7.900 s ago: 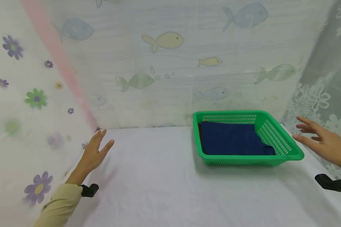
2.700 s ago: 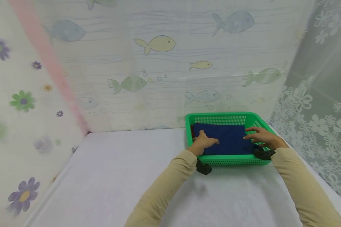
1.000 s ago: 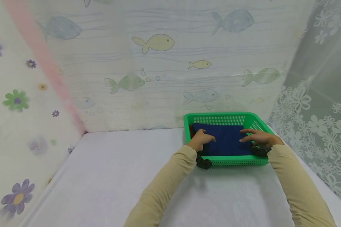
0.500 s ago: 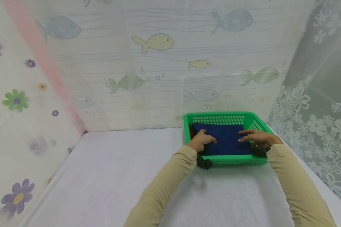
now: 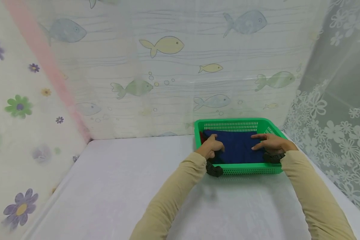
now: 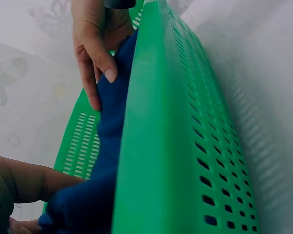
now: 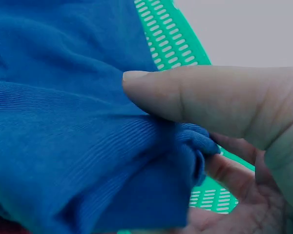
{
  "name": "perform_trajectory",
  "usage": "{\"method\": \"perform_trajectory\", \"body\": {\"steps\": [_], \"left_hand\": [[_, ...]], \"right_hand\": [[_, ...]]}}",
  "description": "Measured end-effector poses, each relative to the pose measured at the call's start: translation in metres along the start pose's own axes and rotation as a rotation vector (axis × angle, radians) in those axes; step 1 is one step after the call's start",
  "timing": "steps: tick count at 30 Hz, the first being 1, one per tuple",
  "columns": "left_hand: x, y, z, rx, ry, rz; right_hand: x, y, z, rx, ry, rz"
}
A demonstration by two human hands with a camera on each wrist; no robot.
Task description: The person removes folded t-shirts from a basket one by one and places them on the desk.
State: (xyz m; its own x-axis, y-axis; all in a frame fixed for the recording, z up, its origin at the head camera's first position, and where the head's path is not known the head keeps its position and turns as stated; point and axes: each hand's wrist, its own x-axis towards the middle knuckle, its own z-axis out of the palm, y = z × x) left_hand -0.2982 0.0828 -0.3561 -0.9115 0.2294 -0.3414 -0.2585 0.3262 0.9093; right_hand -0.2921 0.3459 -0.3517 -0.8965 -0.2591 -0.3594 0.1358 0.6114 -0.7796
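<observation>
A folded dark blue piece of clothing (image 5: 238,146) with ribbed fabric lies in a green plastic basket (image 5: 243,168). At its left edge my left hand (image 5: 210,146) grips it; in the left wrist view, the left fingers (image 6: 34,183) close round a bunched end. My right hand (image 5: 271,142) holds the opposite edge. The right wrist view shows the right thumb (image 7: 185,92) on top of the blue clothing (image 7: 78,122) and fingers beneath a rolled fold. Part of the left hand is cut off in its wrist view.
Something red (image 5: 202,137) shows beside the blue clothing at the basket's left wall; its kind is hidden. The basket stands on a white-covered table (image 5: 123,186), against a fish-print curtain (image 5: 156,100). A lace-patterned sheet (image 5: 327,133) hangs at the right.
From apart above the table, both hands have come into the basket and taken hold of the blue clothing's sides. In the last half second they have shifted slightly and the fabric has wrinkled.
</observation>
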Motion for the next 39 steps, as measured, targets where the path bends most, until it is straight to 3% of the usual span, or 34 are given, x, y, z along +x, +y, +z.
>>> {"method": "perform_trajectory", "body": {"steps": [6,13,23,30,39], "left_hand": [[0.000,0.004,0.000,0.013,-0.014,0.027],[-0.002,0.006,-0.001,-0.101,-0.036,0.087],[-0.003,0.008,-0.008,-0.225,-0.091,0.164],[-0.003,0.010,-0.014,-0.249,-0.113,0.176],[-0.006,0.009,-0.021,-0.220,-0.039,0.216]], "right_hand": [[-0.001,-0.001,0.002,0.033,0.021,-0.011],[0.000,-0.005,0.006,0.190,0.053,-0.030],[-0.009,-0.014,0.005,0.240,0.126,-0.078],[-0.013,-0.018,0.004,0.176,0.177,-0.111],[-0.021,-0.026,0.004,0.219,0.214,-0.151]]}}
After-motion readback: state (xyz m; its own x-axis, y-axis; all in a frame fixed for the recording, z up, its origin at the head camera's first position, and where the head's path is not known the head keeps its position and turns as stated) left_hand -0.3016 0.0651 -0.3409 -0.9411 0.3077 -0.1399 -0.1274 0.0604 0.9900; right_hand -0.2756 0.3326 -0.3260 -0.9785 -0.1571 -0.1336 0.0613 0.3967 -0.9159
